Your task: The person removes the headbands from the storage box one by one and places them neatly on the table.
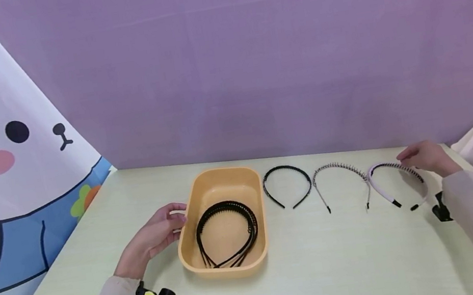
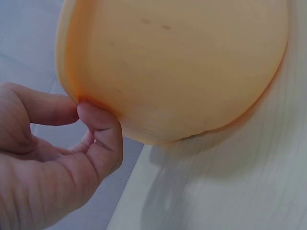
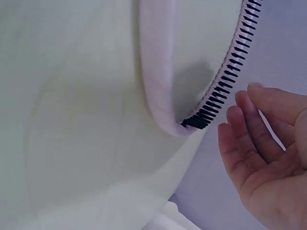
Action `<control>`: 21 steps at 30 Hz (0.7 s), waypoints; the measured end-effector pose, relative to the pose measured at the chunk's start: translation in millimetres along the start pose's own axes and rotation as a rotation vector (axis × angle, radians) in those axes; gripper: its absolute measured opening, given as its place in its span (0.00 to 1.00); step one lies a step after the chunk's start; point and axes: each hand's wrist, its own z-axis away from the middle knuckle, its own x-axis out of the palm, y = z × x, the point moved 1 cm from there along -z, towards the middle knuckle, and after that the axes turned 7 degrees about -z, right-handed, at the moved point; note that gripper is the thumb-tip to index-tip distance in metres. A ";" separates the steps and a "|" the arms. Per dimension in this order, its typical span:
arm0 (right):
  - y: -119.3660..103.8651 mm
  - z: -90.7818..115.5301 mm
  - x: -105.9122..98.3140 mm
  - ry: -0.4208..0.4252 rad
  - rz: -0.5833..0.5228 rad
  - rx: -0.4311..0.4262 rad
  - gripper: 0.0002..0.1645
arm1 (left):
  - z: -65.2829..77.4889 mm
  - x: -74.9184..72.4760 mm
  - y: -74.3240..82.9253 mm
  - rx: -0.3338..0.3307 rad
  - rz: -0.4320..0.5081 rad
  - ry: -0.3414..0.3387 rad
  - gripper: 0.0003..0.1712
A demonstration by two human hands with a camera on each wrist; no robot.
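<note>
A pale orange plastic tray [image 1: 219,184] stands on the table, left of centre. Several black toothed headbands [image 1: 227,204] lie stacked inside it. My left hand [image 1: 157,232] pinches the tray's left rim between thumb and finger; the left wrist view shows the same grip against the tray wall [image 2: 182,62]. To the right, a pale headband with black teeth [image 1: 380,190] rests with its ends toward me. Beside its far right curve is my right hand [image 1: 428,158]. In the right wrist view those fingers [image 3: 256,153] are loosely bent, apart from the headband and holding nothing.
Between the tray and the pale headband lie a black headband [image 1: 284,166] and a thin, wavy dark headband [image 1: 337,164], in a row near the table's back edge. A purple cloth [image 1: 251,62] hangs behind the table [image 1: 320,268]. A cartoon-print cloth [image 1: 4,205] covers the left side.
</note>
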 end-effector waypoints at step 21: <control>-35.3 8.8 24.0 0.034 -0.119 -0.115 0.20 | 1.4 -1.0 -0.2 0.024 0.001 -0.022 0.25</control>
